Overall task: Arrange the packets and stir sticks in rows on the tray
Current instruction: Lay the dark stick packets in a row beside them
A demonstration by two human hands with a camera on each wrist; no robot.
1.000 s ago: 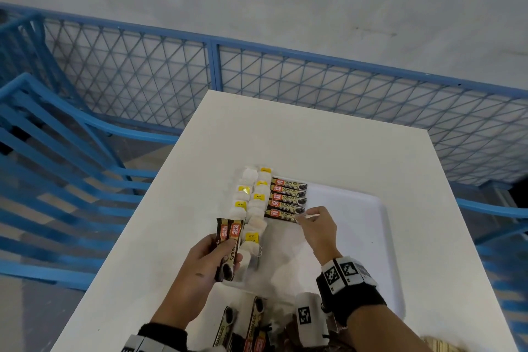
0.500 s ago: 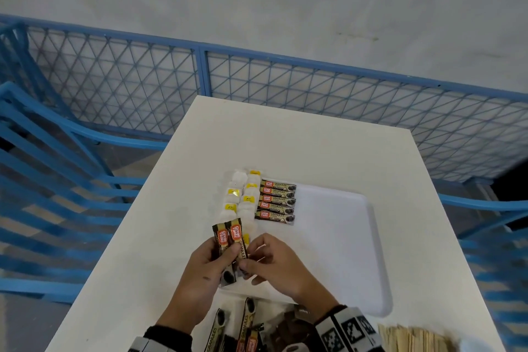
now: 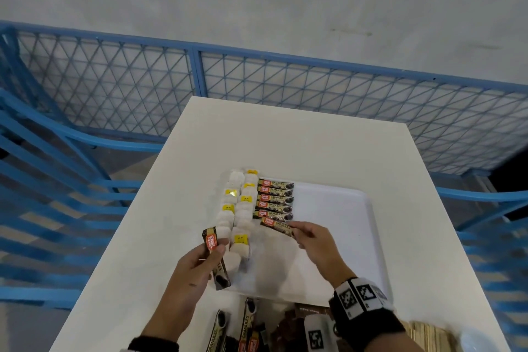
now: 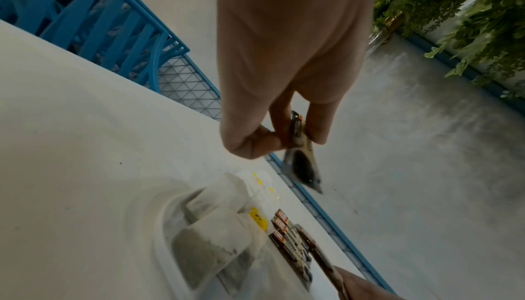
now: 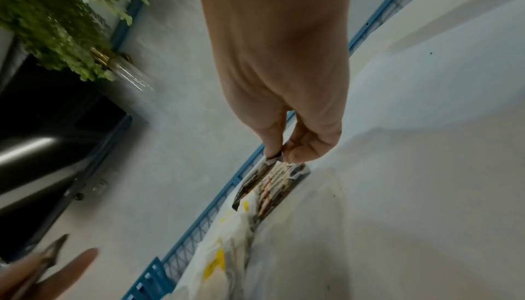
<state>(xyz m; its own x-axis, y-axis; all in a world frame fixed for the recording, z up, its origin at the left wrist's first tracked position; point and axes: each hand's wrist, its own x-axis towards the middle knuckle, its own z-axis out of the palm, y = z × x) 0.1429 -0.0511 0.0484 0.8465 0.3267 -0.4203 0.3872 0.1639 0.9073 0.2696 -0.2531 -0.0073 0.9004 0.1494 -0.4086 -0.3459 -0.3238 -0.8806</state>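
Note:
A white tray point(image 3: 337, 226) lies on the white table point(image 3: 285, 137). Along its left side run two columns of tea bags point(image 3: 238, 208) with yellow tags, then a row of several brown coffee stick packets point(image 3: 275, 198). My right hand point(image 3: 310, 237) pinches one coffee packet point(image 3: 275, 224) by its right end, holding it just below that row. The same packet point(image 5: 255, 181) hangs from my fingertips in the right wrist view. My left hand point(image 3: 200, 263) grips another coffee packet point(image 3: 215, 258) upright over the tray's near-left corner; this packet point(image 4: 301, 150) also shows in the left wrist view.
More coffee packets point(image 3: 245, 326) lie loose at the table's near edge, beside a dark brown pouch point(image 3: 291, 323). A bundle of wooden stir sticks point(image 3: 425, 334) sits at the near right. Blue mesh railing point(image 3: 194, 77) surrounds the table.
My right hand came back to the left hand, took one coffee packet from it, and carried it up to the bottom of the coffee row. The left hand now holds one packet fewer.

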